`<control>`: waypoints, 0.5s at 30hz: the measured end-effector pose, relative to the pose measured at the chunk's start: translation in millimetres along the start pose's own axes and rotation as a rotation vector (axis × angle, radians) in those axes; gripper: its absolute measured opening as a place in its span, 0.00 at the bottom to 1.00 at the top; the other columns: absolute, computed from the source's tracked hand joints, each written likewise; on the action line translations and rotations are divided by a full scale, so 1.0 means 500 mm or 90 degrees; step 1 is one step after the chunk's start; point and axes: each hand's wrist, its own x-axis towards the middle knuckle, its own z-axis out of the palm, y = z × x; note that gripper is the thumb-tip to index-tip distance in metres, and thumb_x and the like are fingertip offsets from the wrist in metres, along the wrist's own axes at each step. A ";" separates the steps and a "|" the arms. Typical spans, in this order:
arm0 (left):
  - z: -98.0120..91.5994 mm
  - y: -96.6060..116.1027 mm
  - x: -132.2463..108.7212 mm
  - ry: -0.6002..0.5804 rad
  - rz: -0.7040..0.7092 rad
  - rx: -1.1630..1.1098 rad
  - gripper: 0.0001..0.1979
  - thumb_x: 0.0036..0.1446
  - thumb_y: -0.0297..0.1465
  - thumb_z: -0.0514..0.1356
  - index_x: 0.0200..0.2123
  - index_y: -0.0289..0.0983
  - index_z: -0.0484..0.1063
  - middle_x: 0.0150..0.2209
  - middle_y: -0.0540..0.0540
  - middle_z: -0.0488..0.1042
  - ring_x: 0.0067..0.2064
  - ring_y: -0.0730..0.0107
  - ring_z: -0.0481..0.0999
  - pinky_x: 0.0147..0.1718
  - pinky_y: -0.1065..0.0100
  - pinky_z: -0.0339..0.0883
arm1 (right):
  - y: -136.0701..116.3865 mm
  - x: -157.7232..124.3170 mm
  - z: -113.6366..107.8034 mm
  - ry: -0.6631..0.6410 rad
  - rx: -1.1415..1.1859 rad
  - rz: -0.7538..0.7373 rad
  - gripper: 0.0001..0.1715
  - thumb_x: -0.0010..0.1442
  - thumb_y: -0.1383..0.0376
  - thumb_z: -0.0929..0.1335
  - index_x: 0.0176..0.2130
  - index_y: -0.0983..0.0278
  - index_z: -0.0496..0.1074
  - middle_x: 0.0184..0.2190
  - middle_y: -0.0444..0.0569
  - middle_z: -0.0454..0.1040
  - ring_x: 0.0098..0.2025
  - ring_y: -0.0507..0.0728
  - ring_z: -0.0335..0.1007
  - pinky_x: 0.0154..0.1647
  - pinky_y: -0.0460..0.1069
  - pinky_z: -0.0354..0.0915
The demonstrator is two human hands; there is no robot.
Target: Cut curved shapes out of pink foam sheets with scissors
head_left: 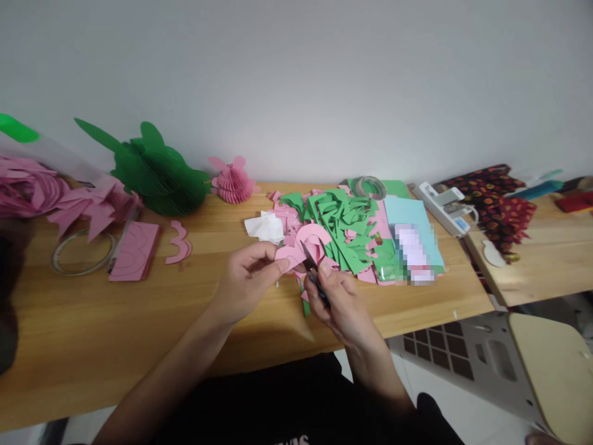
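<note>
A curved pink paper cutout [291, 253] is pinched between the thumb and fingers of my left hand [248, 278]. My right hand [338, 296] is closed around a pair of dark scissors [319, 288], whose blades reach up to the cutout. Whether the blades are apart or together is hard to make out. Right behind both hands lies a heap of green paper scraps [343, 225] mixed with pink ones. A crumpled white tissue [265, 227] rests beyond my left hand.
To the left are a marked pink paper stack [135, 250], a scalloped pink piece [178, 242] and a tape roll [83, 253]. Green [160, 173] and pink honeycomb paper figures [234, 181] stand by the wall. A power strip [447, 207] and light-blue paper [407, 211] lie right.
</note>
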 end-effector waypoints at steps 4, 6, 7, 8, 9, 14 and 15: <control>-0.002 -0.004 -0.002 0.005 -0.005 -0.007 0.08 0.49 0.27 0.64 0.20 0.39 0.71 0.22 0.52 0.74 0.28 0.71 0.72 0.31 0.69 0.66 | 0.003 0.002 0.001 0.005 -0.001 0.006 0.31 0.61 0.42 0.63 0.21 0.62 0.64 0.09 0.35 0.51 0.12 0.46 0.38 0.14 0.47 0.37; -0.003 -0.008 -0.003 0.010 -0.008 -0.005 0.08 0.49 0.28 0.64 0.20 0.38 0.71 0.22 0.52 0.73 0.28 0.71 0.72 0.31 0.69 0.66 | 0.004 0.003 0.002 0.007 0.002 0.006 0.31 0.61 0.42 0.63 0.21 0.62 0.63 0.09 0.36 0.53 0.12 0.46 0.39 0.14 0.46 0.37; -0.003 -0.010 -0.004 0.013 -0.010 -0.005 0.09 0.50 0.29 0.64 0.20 0.38 0.70 0.22 0.52 0.73 0.28 0.71 0.71 0.30 0.69 0.66 | 0.004 0.004 0.002 0.009 0.002 0.005 0.31 0.61 0.42 0.63 0.21 0.62 0.63 0.10 0.36 0.53 0.12 0.46 0.39 0.14 0.46 0.37; -0.003 -0.012 -0.004 0.016 -0.011 -0.006 0.09 0.50 0.29 0.64 0.20 0.38 0.70 0.22 0.52 0.73 0.28 0.71 0.71 0.30 0.69 0.65 | 0.004 0.004 0.003 0.010 0.002 0.004 0.31 0.61 0.42 0.63 0.21 0.62 0.64 0.10 0.36 0.54 0.12 0.46 0.40 0.14 0.46 0.37; -0.003 -0.014 -0.005 0.018 -0.013 -0.011 0.10 0.50 0.29 0.64 0.20 0.38 0.70 0.22 0.52 0.72 0.28 0.72 0.70 0.30 0.69 0.65 | 0.005 0.004 0.003 0.011 0.000 0.002 0.31 0.61 0.42 0.63 0.21 0.62 0.64 0.10 0.35 0.54 0.12 0.46 0.39 0.14 0.46 0.38; -0.002 -0.019 -0.005 0.012 -0.009 -0.044 0.08 0.52 0.29 0.64 0.22 0.37 0.72 0.23 0.52 0.73 0.28 0.73 0.71 0.31 0.70 0.65 | 0.005 0.006 0.005 0.003 0.002 0.004 0.31 0.61 0.42 0.63 0.21 0.62 0.64 0.09 0.35 0.53 0.12 0.46 0.38 0.14 0.46 0.38; -0.002 -0.019 -0.005 0.010 -0.008 -0.051 0.08 0.53 0.29 0.64 0.22 0.37 0.72 0.24 0.52 0.74 0.29 0.73 0.71 0.32 0.70 0.65 | 0.005 0.007 0.005 0.002 0.003 0.006 0.31 0.61 0.41 0.63 0.21 0.62 0.63 0.09 0.34 0.52 0.12 0.46 0.38 0.14 0.46 0.39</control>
